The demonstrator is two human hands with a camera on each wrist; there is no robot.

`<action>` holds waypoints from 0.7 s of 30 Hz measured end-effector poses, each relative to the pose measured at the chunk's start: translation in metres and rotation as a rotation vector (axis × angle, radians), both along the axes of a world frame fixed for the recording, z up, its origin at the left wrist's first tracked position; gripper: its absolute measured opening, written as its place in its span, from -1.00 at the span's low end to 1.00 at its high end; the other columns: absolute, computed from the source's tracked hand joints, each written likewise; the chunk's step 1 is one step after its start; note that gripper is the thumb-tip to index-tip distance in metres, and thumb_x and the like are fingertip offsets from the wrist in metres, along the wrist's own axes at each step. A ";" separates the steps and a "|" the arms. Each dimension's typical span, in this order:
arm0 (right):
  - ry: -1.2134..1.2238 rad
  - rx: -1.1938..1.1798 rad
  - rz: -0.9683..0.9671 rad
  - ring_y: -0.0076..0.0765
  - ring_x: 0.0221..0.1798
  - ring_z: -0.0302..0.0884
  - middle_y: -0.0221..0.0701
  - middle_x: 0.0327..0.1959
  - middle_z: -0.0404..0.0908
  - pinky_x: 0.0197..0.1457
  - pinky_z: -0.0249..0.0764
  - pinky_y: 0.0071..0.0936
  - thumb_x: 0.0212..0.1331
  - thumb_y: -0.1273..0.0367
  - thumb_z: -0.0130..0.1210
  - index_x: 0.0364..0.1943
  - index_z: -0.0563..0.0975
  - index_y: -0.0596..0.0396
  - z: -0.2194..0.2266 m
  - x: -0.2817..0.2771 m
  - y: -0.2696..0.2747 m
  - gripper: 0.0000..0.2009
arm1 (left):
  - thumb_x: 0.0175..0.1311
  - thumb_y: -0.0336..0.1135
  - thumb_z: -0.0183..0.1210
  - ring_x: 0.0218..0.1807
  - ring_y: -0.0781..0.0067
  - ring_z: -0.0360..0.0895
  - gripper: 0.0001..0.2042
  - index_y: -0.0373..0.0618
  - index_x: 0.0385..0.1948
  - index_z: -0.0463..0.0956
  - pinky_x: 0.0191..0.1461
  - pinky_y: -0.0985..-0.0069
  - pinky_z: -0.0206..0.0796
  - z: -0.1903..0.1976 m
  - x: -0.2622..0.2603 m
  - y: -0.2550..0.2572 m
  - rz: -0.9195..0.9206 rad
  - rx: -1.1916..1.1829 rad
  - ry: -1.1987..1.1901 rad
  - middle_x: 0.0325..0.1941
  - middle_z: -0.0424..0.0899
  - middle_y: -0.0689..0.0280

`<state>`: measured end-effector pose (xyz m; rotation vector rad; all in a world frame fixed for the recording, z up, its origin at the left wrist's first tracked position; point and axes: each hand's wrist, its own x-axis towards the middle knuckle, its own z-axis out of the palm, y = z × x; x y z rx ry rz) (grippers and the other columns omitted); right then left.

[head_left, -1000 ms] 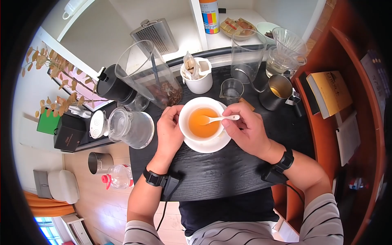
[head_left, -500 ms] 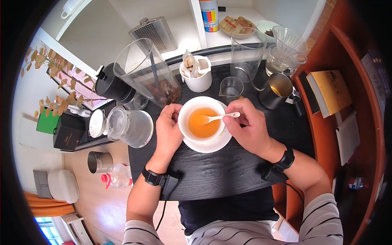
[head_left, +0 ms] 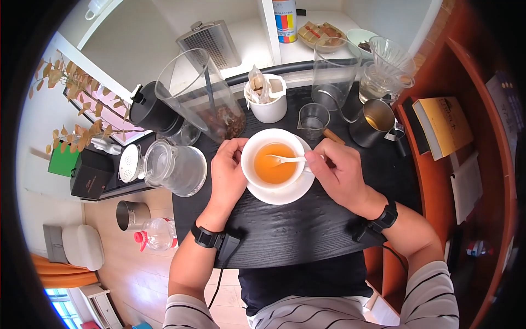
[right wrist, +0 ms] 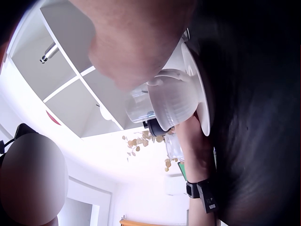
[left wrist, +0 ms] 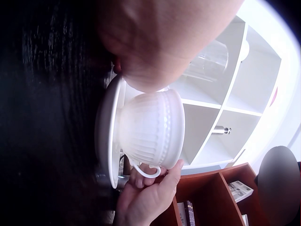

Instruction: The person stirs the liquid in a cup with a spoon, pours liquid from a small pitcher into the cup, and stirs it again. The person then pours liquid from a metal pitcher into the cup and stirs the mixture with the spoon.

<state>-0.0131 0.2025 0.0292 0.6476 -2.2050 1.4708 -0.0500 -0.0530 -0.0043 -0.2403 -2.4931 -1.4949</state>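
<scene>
A white cup (head_left: pixel 248 157) of orange liquid stands on a white saucer (head_left: pixel 280 199) on the black table. My left hand (head_left: pixel 229 176) holds the cup's left side, bent fingers against it and fingertips partly hidden. A small white spoon (head_left: pixel 290 159) lies across the liquid, bowl dipped in. On the right, my right hand (head_left: pixel 341 176) pinches the spoon's handle end beside the cup's handle. The left wrist view shows the fluted cup (left wrist: pixel 150 125) upright, with the right hand (left wrist: pixel 150 195) at its looped handle (left wrist: pixel 153 174). In the right wrist view the left hand (right wrist: pixel 195 141) touches the cup's lower side.
Behind the cup are a white mug (head_left: pixel 269 111), a small glass beaker (head_left: pixel 314 122) and a tall glass vessel (head_left: pixel 216 104). A lidded glass jar (head_left: pixel 183 170) stands left; a metal pitcher (head_left: pixel 372 123) and glass dripper (head_left: pixel 389 60) stand right.
The spoon's handle looks more level, and my right thumb now covers its end, which showed before. My left hand keeps its place at the cup. The head view has shifted slightly.
</scene>
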 end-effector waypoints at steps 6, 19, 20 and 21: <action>-0.062 -0.038 0.007 -0.48 -0.57 0.43 -0.41 -0.60 0.52 -0.46 0.32 -0.46 0.50 0.30 0.29 -0.36 0.58 0.17 0.000 -0.002 0.002 -0.72 | 0.26 -0.45 0.37 -0.42 0.56 0.41 -0.74 -0.16 -0.02 0.77 -0.28 0.55 0.33 0.003 0.000 0.000 -0.031 -0.061 0.038 -0.38 0.58 0.35; -0.042 -0.023 0.078 -0.46 -0.59 0.39 -0.42 -0.60 0.49 -0.47 0.29 -0.44 0.47 0.31 0.30 -0.32 0.59 0.13 -0.004 -0.002 0.002 -0.77 | 0.27 -0.52 0.37 -0.39 0.59 0.46 -0.73 -0.20 0.01 0.76 -0.24 0.57 0.37 0.005 0.001 0.001 -0.064 -0.029 0.031 -0.31 0.64 0.34; -0.042 -0.022 0.079 -0.46 -0.59 0.39 -0.42 -0.60 0.49 -0.47 0.29 -0.44 0.47 0.31 0.30 -0.32 0.59 0.13 -0.004 -0.002 0.002 -0.77 | 0.27 -0.52 0.37 -0.39 0.59 0.46 -0.73 -0.20 0.01 0.76 -0.24 0.57 0.37 0.005 0.001 0.001 -0.063 -0.028 0.031 -0.31 0.64 0.34; -0.070 -0.032 0.080 -0.45 -0.58 0.39 -0.41 -0.59 0.49 -0.46 0.29 -0.44 0.50 0.31 0.28 -0.33 0.58 0.14 -0.003 -0.001 0.002 -0.76 | 0.27 -0.51 0.37 -0.39 0.59 0.47 -0.73 -0.21 0.01 0.76 -0.24 0.57 0.37 0.004 0.001 0.001 -0.063 -0.027 0.032 -0.31 0.65 0.34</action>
